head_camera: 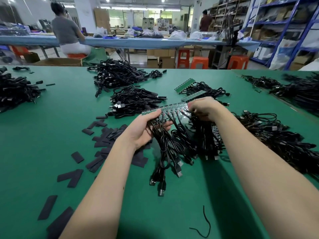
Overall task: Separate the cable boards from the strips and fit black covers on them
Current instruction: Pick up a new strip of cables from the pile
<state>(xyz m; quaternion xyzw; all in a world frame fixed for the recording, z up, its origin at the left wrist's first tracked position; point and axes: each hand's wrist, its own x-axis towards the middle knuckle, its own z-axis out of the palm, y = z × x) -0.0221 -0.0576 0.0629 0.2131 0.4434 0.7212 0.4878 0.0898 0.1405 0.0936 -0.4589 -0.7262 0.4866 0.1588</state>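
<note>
Two bare hands over a green table (51,135). Left hand (146,128) grips the left part of a green strip (170,109) of small boards, thumb on top, fingers curled underneath around the hanging black cables (170,147). Right hand (205,109) pinches at the strip's right end, fingers curled on a board there; exact fingertip contact is blurred. The strip is held just above the table, roughly level, running left to right between the hands. About five or six boards show between the hands, each with a cable dropping down; the count is unsure. USB plugs (178,167) lie on the table below, at least five visible.

Black covers (103,135): a loose heap of flat black sleeves left of and under the left forearm, too many to count, plus about eight single ones scattered toward the near-left edge.

Two more green strips (184,84) with cables lie beyond the right hand, side by side. Another strip with cables sits partly hidden under the right forearm.

Cable piles: two in the middle far area (120,75), one at the far left (15,90), one just right of the right arm (276,135), one or two on the far right (302,90). One loose black wire scrap (207,221) lies near the front edge.

Background: two people, one seated at a blue-covered bench (138,42), one standing by shelves (284,23). Four orange stools (200,62) visible.
</note>
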